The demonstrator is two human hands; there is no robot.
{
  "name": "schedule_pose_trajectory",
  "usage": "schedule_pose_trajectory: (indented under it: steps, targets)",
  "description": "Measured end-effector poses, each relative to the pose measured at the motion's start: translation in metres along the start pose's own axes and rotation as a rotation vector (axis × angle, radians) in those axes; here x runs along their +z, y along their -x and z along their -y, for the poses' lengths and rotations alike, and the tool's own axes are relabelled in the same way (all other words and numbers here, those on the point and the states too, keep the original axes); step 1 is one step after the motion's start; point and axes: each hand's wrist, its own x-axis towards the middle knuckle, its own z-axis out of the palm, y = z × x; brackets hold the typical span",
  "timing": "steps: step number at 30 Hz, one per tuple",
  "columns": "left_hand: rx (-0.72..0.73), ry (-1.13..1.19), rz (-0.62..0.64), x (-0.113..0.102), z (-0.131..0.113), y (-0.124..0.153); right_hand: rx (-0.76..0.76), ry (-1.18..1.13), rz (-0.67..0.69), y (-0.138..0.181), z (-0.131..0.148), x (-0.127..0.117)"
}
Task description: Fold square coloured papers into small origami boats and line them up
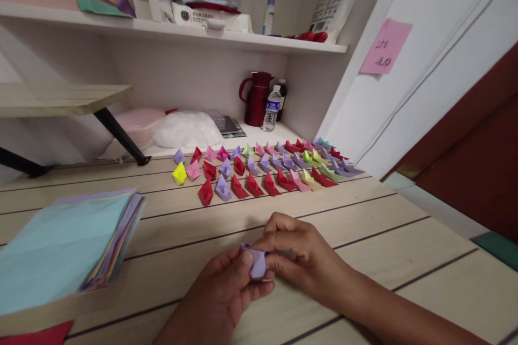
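Both of my hands meet low in the middle of the view over the wooden table (364, 237). My left hand (226, 294) and my right hand (297, 256) pinch a small folded piece of purple paper (258, 264) between thumbs and fingers. Beyond them, several folded paper boats (259, 170) in red, purple, pink, green and yellow stand in rows across the table. A stack of coloured paper sheets (65, 248), light blue on top, lies to the left of my hands.
A red sheet corner (40, 334) shows at the bottom left. Behind the table, a low shelf holds a dark red jug (256, 98), a water bottle (272, 109), a pink container (140, 121) and a white bag (186, 129). A pink note (385, 46) sticks on the white panel at right.
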Motion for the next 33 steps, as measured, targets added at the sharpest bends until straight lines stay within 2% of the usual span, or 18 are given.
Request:
schedule_pose_trajectory:
  steps: [5, 8, 14, 16, 19, 21, 24, 27, 29, 33]
  targets:
    - [-0.016, 0.003, 0.011, -0.007, 0.002, -0.003, 0.053, -0.038, -0.033, 0.001, -0.001, 0.003]
    - [-0.009, 0.004, 0.004, -0.005, 0.001, -0.003, 0.037, 0.000, -0.054, 0.002, 0.002, 0.004]
    - [0.042, -0.127, -0.162, 0.005, -0.004, -0.005, -0.004, 0.131, -0.162, 0.003, 0.007, 0.002]
    - [0.148, -0.242, -0.272, 0.003, -0.004, -0.007, -0.028, 0.213, -0.186, 0.003, 0.007, 0.001]
    - [0.422, -0.557, -0.422, -0.002, -0.001, -0.008, -0.038, 0.318, -0.186, 0.004, 0.006, 0.000]
    - [0.589, -0.818, -0.438, -0.004, 0.001, -0.008, -0.049, 0.374, -0.173, 0.004, 0.005, 0.000]
    - [0.710, -1.094, -0.395, -0.006, 0.005, -0.007, -0.081, 0.436, -0.122, 0.004, 0.005, 0.002]
    - [0.699, -1.199, -0.321, -0.005, 0.008, -0.005, -0.081, 0.451, -0.039, 0.003, 0.003, 0.004]
    - [0.665, -1.209, -0.316, -0.003, 0.009, -0.004, -0.059, 0.446, 0.007, 0.003, 0.002, 0.004]
    - [0.544, -1.052, -0.348, 0.005, 0.007, -0.003, -0.010, 0.450, 0.039, 0.003, -0.002, 0.005]
